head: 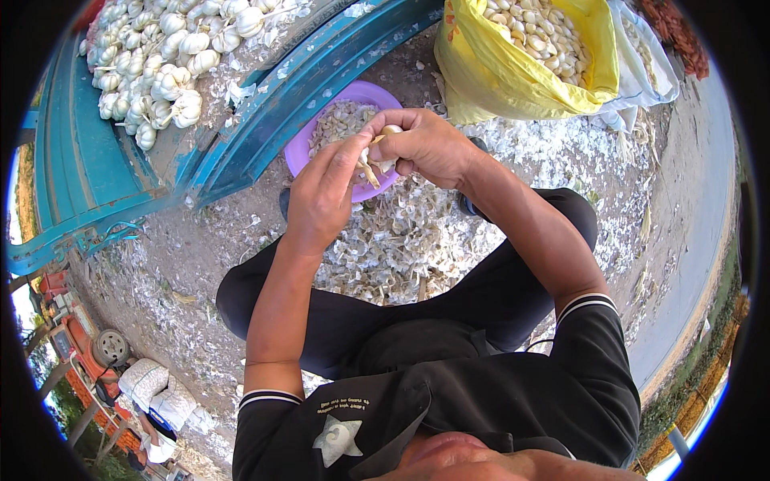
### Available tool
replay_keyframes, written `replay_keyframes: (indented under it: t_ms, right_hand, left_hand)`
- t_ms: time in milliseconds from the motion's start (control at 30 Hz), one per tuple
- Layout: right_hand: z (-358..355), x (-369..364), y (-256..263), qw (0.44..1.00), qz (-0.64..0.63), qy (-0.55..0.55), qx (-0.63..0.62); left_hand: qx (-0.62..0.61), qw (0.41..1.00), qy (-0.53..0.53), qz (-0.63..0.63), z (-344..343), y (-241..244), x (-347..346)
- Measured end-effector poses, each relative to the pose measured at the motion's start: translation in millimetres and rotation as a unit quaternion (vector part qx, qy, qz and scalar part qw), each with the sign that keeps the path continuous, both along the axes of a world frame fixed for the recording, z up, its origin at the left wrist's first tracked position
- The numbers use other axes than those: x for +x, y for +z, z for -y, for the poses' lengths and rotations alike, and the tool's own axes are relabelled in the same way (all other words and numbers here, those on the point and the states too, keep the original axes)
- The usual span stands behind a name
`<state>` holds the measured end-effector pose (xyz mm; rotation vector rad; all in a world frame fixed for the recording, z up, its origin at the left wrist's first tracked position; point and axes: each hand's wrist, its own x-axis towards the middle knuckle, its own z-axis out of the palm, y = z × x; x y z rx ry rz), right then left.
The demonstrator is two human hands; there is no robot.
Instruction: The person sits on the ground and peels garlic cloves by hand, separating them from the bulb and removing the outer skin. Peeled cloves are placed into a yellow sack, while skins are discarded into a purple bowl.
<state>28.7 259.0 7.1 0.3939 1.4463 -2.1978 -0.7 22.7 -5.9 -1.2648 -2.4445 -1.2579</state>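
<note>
My left hand (328,186) and my right hand (424,144) meet over a purple plastic basin (296,147). Between their fingers is a partly broken garlic bulb (367,167) with its dry stem pointing down. A pale garlic clove (392,129) shows between the thumb and forefinger of my right hand. The left fingertips touch the bulb from the other side; how firmly they hold it is partly hidden. Small garlic pieces and skins (343,123) lie in the basin.
Whole garlic bulbs (174,54) are heaped on a blue metal truck bed (240,150) at upper left. A yellow sack (505,90) of cloves and a white sack (659,78) stand at upper right. Garlic skins (409,246) cover the ground. Another person (157,442) is at lower left, by filled sacks (144,382).
</note>
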Motion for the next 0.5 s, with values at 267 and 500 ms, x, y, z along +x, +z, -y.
replay_keyframes:
  t_ms: [267,500]
  right_hand:
    - [-24,-4,4,0.996,0.018,-0.026,-0.077]
    - [-22,-7,20,0.912,-0.298,0.077,0.27]
  left_hand:
    - [0.159,0.946,0.065,0.274,-2,3,4]
    - [0.162,0.857,0.042,0.488,8,2,1]
